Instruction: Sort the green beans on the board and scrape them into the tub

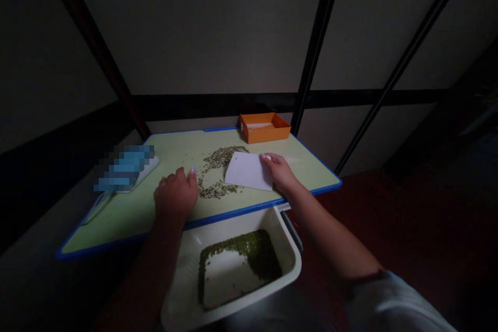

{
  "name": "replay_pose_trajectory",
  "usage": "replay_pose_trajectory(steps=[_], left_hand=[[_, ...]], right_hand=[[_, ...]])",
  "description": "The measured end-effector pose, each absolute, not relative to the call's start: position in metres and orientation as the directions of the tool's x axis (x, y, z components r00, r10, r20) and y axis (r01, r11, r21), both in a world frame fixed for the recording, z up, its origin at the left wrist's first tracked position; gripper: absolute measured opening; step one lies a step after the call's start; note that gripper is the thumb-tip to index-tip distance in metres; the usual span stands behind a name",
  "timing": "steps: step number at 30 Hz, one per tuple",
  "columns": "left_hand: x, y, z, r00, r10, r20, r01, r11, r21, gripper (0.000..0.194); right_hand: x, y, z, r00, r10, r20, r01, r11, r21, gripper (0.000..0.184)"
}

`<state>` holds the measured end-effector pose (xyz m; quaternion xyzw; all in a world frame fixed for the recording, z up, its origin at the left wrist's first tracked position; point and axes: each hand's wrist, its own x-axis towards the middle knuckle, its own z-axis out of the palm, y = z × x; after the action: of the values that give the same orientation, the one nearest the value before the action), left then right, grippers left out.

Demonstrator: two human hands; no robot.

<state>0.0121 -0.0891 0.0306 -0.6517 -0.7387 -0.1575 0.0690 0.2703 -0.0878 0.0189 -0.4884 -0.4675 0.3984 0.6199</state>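
A white card (249, 170) with one slanted side is gripped at its right edge by my right hand (277, 170), thumb on top. Its left part lies over scattered small green grains, which look like beans or seeds (218, 190). My left hand (177, 194) is at the tabletop, just left of the grains, thumb apart from loosely curled fingers; nothing shows in it. Below the near table edge stands a white plastic tub (290, 264), partly filled with similar green grains (260, 251), heaped toward its right side.
The pale green table (311, 166) has a blue rim. An orange open box (268, 135) stands at its back right. On the left lies a blurred-out blue item (126, 166) on a white thing with a cable (93, 210). A panelled wall (218, 26) rises behind.
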Motion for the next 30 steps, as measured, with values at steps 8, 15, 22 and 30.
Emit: replay_pose_trajectory(steps=[8,15,22,30], left_hand=[[0.013,-0.09,0.035,-0.141,0.952,0.272,0.982,0.101,0.158,0.061],[0.009,-0.086,0.034,-0.138,0.953,0.271,0.982,0.096,0.161,0.062],[0.011,-0.087,0.037,-0.16,0.962,0.22,0.979,0.126,0.159,0.061],[0.012,-0.087,0.038,-0.157,0.964,0.216,0.982,0.13,0.134,0.059]], right_hand=[[0.282,-0.09,0.007,0.461,0.859,0.221,-0.093,0.295,-0.951,0.048],[0.285,-0.09,0.005,0.659,0.714,0.235,0.006,0.308,-0.951,0.034],[0.286,-0.086,0.004,0.611,0.728,0.311,0.196,0.242,-0.95,0.024],[0.289,-0.077,0.005,0.527,0.776,0.346,0.29,0.218,-0.932,0.017]])
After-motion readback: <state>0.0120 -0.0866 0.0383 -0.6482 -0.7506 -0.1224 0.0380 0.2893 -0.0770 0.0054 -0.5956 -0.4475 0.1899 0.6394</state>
